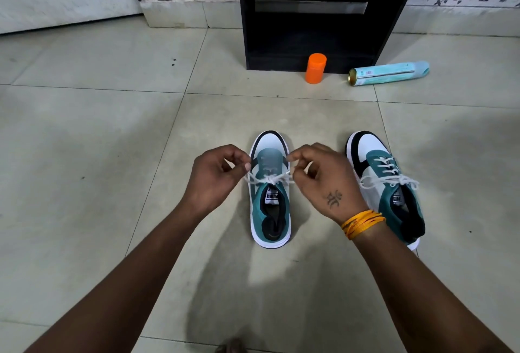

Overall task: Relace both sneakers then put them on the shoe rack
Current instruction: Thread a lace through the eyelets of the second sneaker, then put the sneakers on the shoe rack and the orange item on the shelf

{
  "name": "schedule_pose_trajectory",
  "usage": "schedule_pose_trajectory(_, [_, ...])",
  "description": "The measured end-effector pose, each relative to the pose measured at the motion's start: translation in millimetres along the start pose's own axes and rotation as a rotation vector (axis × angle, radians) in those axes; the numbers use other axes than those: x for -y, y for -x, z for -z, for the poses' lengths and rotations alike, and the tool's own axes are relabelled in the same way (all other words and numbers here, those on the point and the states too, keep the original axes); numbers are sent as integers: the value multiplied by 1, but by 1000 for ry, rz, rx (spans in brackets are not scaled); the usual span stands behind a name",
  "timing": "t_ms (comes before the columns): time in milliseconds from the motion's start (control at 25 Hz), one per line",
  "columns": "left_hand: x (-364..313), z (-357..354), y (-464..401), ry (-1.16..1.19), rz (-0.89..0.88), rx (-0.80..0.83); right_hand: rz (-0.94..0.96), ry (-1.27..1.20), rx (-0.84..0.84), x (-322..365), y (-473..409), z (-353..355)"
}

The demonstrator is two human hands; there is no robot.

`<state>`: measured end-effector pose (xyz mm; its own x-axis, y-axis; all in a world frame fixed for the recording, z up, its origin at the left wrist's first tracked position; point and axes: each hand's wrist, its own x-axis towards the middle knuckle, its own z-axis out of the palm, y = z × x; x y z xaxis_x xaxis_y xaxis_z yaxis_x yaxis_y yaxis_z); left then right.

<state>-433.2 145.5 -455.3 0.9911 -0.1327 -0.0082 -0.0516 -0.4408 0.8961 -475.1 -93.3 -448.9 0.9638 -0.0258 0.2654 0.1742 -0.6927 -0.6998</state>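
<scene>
Two hands pinch white lace over left sneaker.

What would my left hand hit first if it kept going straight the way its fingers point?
Probably your right hand: the left hand points across the sneaker toward it, each pinching the lace. Depth is unclear.

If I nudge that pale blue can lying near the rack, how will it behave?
The spray can lies on its side on smooth floor tiles, so it will probably roll rather than slide. Its round body may be slippery to pinch; grip it across the middle. Its weight cannot be judged.
</scene>
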Motion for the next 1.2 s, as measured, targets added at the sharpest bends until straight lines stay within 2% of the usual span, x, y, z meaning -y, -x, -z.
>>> schedule_pose_trajectory(120, [-11, -12, 9, 42, 28, 4, 12, 136, 130, 0, 6, -11])
schedule_pose_trajectory(320, [-13, -26, 28, 98, 72, -7, -85, -9, 48, -6, 21, -22])
schedule_pose_trajectory(440, [-11, -36, 43, 120, 113, -128, -167, -83, -46, -10, 27, -4])
schedule_pose_trajectory(560, [-5, -47, 56, 122, 149, -257, -281, -107, -209, -18, 41, 28])
schedule_pose_trajectory(680, [3, -57, 64, 86, 239, -307, -347, 123, -367, -33, 56, 67])
schedule_pose_trajectory(760, [5, -65, 68, 60, 288, -304, -517, 275, -438, -53, 64, 96])
schedule_pose_trajectory(880, [6, -72, 67, 31, 320, -316, -753, 325, -367, -84, 77, 126])
schedule_pose_trajectory(1000, [5, -77, 69, 72, 321, -344, -779, 149, -238, -100, 83, 127])
schedule_pose_trajectory(1080, [3, -81, 72, 94, 284, -375, -777, 61, -256, -103, 84, 119])
schedule_pose_trajectory(1200, [4, -82, 73, 103, 229, -424, -747, 101, -331, -103, 82, 103])
